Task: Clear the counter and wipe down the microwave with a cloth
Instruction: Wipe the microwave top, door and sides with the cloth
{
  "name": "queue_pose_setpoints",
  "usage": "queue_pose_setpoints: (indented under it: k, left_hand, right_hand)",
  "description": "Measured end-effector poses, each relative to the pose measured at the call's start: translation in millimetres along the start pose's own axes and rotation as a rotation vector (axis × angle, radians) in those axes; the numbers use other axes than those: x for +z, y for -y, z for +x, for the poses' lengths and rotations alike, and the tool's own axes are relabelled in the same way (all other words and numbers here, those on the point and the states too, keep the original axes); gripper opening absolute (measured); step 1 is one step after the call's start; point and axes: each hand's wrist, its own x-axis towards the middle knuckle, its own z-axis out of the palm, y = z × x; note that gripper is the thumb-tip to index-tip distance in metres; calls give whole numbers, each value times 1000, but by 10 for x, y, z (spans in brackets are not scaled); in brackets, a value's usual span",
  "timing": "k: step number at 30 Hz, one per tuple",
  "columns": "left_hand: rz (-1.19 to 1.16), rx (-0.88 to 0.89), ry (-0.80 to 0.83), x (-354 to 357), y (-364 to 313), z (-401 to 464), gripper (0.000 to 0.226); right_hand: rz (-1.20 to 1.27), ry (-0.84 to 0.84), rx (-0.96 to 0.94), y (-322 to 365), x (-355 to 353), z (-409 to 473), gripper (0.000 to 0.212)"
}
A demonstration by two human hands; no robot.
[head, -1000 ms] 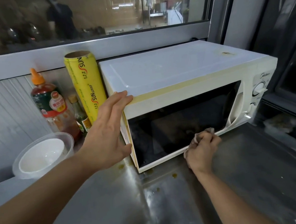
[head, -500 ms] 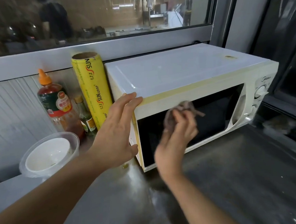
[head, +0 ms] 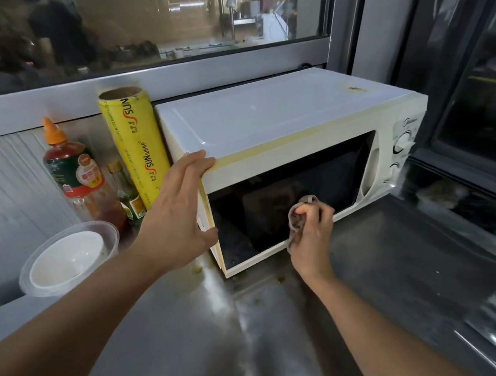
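white, yellowed microwave point(head: 279, 117) stands at the back of the steel counter point(head: 196, 346), its dark glass door point(head: 296, 189) facing the viewer. right hand point(head: 311, 236) bunches a small grey-brown cloth point(head: 297, 218) in curled fingers and presses it against the lower middle of the glass. left hand point(head: 179, 213) lies flat and spread on the front left corner of the cabinet, fingers over the top edge, thumb low beside the door frame, holding nothing. judged step: wiping the door front. to do it well, the bracing hand should bear down so the cabinet does not slide on the smooth steel, while the cloth travels in overlapping passes across the glass and out to the cream frame and the control dials point(head: 401, 144). brown drips point(head: 281, 279) on the counter just below the door want wiping too. beside the microwave's left wall stand a yellow wrap roll point(head: 135, 147), a sauce bottle point(head: 77, 175), a small green bottle point(head: 128, 194) and a clear tub holding a white bowl point(head: 67, 259): likely things not yet cleared.
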Motion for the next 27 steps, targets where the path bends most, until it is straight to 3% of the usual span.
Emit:
queue_pose_setpoints:
  k: [5, 9, 16, 21, 23, 27]
  left_hand:
    - [178, -57, -76, -37, -220, 30, 90]
    - [256, 22, -142, 13, -641, 123, 87]
    - [208, 200, 28, 621, -1318, 162, 79]
    - [223, 52, 160, 1046, -1400, 225, 75]
    - [236, 17, 184, 1152, -1370, 207, 74]
    - [292, -12, 249, 1201, -1270, 86, 73]
  right_hand:
    - [-4, 76, 71, -292, -448, -42, 44]
    - [-57, 126, 86, -543, -897, 35, 46]
    - [-178, 165, 214, -1042, -1416, 484, 43]
    - [-256, 218, 195, -1544, -1400, 923, 29]
    - [-276, 299, 155, -1744, -1289, 1040, 24]
    - [-505, 640, 167, -2022, -1005, 1031, 42]
